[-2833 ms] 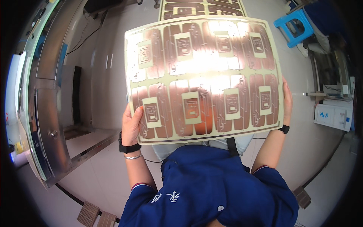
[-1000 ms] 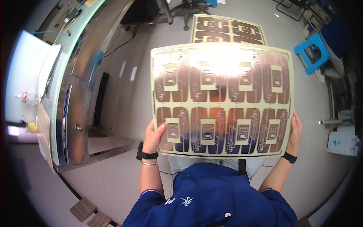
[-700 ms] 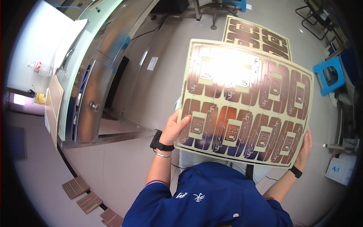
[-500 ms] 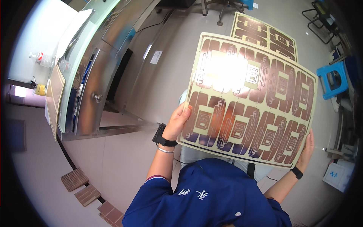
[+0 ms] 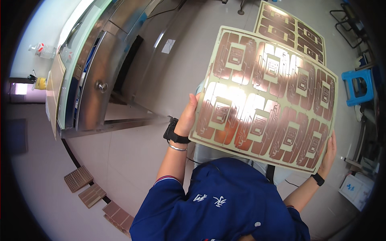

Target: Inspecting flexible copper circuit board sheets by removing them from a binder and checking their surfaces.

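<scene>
Between my two hands is a large pale-yellow circuit board panel (image 5: 267,86) with two rows of shiny copper patterns. My left hand (image 5: 187,116) grips its left edge, the thumb along the rim and the other fingers hidden behind. On the right edge, my right hand (image 5: 330,154) holds the lower corner, its fingers mostly behind the panel. Light glares off the copper in the upper and left-middle patterns. Beyond the panel's far edge a second, similar circuit board panel (image 5: 295,28) shows, partly covered by the held one; what supports it is hidden.
To the left stands a metal cabinet (image 5: 90,92) with a round knob and a glass-edged top, a clear bottle (image 5: 44,51) on it. A tan board (image 5: 55,96) leans at its side. A blue stool (image 5: 357,87) and a white bin (image 5: 356,190) are at right. Patterned boards (image 5: 92,195) lie lower left.
The held panel has tilted, so the bright glare has spread and shifted over its patterns. My left thumb now lies along the edge instead of over the front face.
</scene>
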Demonstrator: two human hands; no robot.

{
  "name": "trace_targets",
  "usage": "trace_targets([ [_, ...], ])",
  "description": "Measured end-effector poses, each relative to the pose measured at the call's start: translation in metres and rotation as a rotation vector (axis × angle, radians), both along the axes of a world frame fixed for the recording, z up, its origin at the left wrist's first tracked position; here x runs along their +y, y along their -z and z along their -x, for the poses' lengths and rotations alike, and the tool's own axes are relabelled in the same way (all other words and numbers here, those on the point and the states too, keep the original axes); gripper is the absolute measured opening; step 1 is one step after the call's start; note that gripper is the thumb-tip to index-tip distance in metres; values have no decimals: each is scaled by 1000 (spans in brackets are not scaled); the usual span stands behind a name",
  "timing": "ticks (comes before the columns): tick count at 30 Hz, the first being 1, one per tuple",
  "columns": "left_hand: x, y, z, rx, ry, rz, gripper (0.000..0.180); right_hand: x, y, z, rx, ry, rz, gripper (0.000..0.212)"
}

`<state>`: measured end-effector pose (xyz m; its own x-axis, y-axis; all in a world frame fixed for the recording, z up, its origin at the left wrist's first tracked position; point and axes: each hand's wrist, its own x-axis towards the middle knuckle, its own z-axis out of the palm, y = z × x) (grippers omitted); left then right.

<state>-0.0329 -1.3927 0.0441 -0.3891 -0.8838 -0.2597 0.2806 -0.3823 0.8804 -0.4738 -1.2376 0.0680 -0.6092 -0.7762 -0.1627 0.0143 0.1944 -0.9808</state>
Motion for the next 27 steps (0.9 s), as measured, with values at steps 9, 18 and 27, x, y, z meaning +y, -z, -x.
trace_targets([
  [9,0,9,-4,-205,1,90,66,0,11,10,-7,-65,84,44],
  [18,1,22,-3,-246,-40,117,37,-1,2,6,66,-74,74,43],
  [27,1,39,-8,-227,-26,86,33,-5,-9,-2,144,-66,83,42],
])
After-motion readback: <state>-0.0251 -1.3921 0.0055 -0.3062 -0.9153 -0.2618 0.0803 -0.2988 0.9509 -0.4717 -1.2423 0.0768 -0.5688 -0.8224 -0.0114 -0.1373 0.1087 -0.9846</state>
